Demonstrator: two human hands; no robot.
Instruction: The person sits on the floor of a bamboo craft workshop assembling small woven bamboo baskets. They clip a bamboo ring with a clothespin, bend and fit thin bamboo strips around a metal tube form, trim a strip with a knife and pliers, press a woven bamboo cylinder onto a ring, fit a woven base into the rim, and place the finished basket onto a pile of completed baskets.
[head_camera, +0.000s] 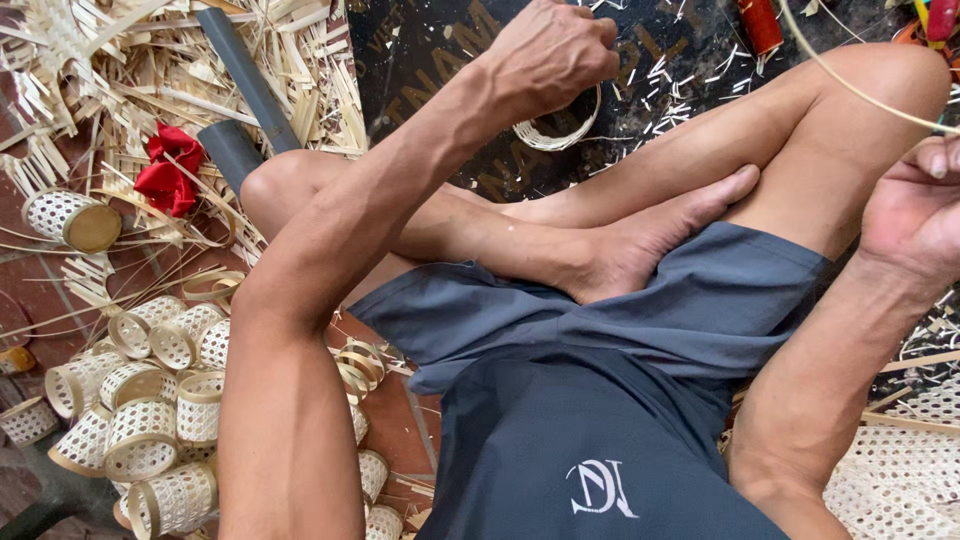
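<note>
Your left hand (555, 50) is closing its fingers on one small bamboo ring (558, 130) at twelve o'clock over the dark mat (440, 60). Your right hand (915, 205), at three o'clock, is pinching one thin strip (850, 85). Roughly a dozen woven cylinders (150, 420) are lying at eight o'clock.

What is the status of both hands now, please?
Left hand closed on small bamboo ring. Right hand pinching thin bamboo strip. Nothing blocking.
</note>
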